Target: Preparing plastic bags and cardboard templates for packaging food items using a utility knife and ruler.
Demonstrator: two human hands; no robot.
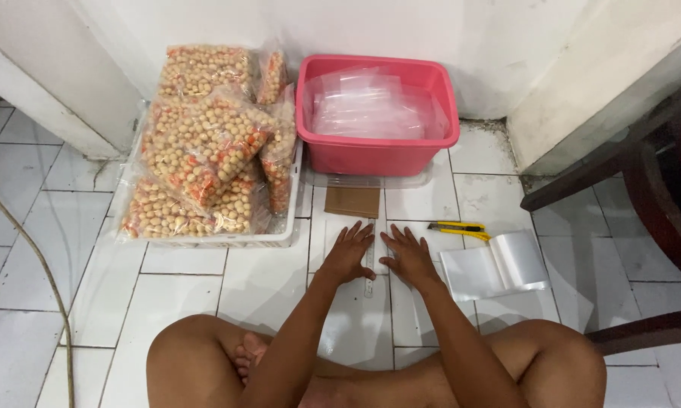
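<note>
Both hands lie flat, palms down, fingers spread, gripping nothing; the left hand point(348, 251) and the right hand point(409, 255) press on a clear plastic sheet point(353, 310) spread over the white tiled floor point(182, 302), directly in front of the person's crossed legs point(204, 363).

Between the two hands, touching or just beside the inner fingers of each, lies a narrow metal ruler point(369, 264), aligned away from the body; whether either hand pins the ruler itself cannot be told.

Step in hand, as a judgement: flattening and squaring the sheet against the ruler; the next move appears to call for steady downward pressure with one hand and a free hand for the cutter, kept clear of the fingers.

To the right, near the right hand but apart from it, rests a yellow utility knife point(460, 228); just below it, a curled stack of clear plastic bags point(495, 266).

Just beyond the ruler, a brown cardboard piece point(352, 202) lies on the floor.

Farther on, a pink plastic tub point(378, 147) stands against the wall, holding more clear bags; left of it, a white tray point(272, 238) carries piled bags of round tan and orange snacks point(204, 143).

A cable point(30, 249) runs along the floor at far left; dark wooden furniture point(643, 174) stands at right.
</note>
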